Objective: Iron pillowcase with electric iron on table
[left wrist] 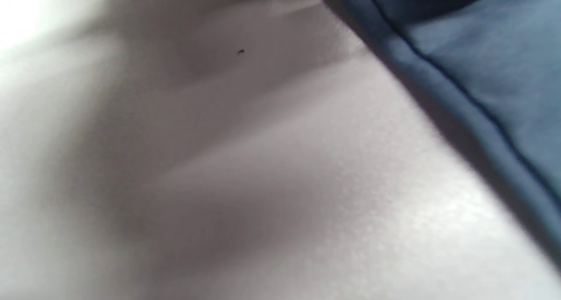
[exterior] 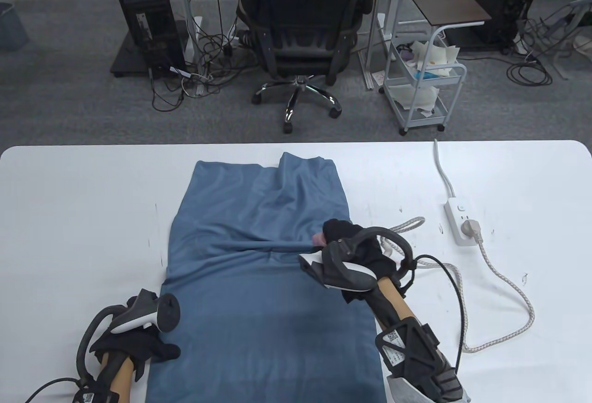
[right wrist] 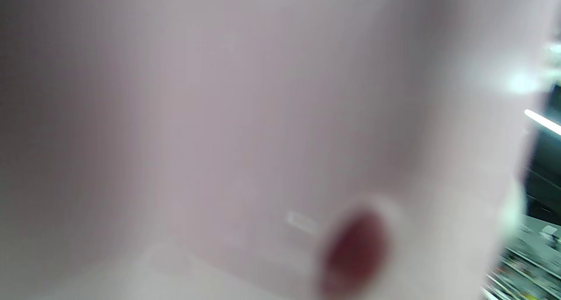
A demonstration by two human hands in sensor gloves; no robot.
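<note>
A blue pillowcase (exterior: pixel 259 283) lies lengthwise on the white desk (exterior: pixel 69 218), with a raised crease running across its middle and its far end rumpled. The right hand (exterior: pixel 354 248) sits at the pillowcase's right edge, where that crease ends. A bare fingertip shows there, against the cloth, but the table view does not show clearly whether the fingers pinch the fabric, so its grip cannot be told. The iron is not clearly seen; a white and dark shape sits under the right hand's tracker. A braided cord (exterior: pixel 504 283) runs from behind that hand to a power strip (exterior: pixel 458 220) on the desk's right side.

The left hand (exterior: pixel 134 343) rests on the pillowcase's near left edge, its fingers lying on the cloth; whether they grip it cannot be told.

Only the left wrist view shows the stitched hem (left wrist: pixel 460 94) up close, lying on the desk with a shadow beside it. The right wrist view is blurred, showing a pale surface and a dark red blob (right wrist: pixel 355 252).
</note>
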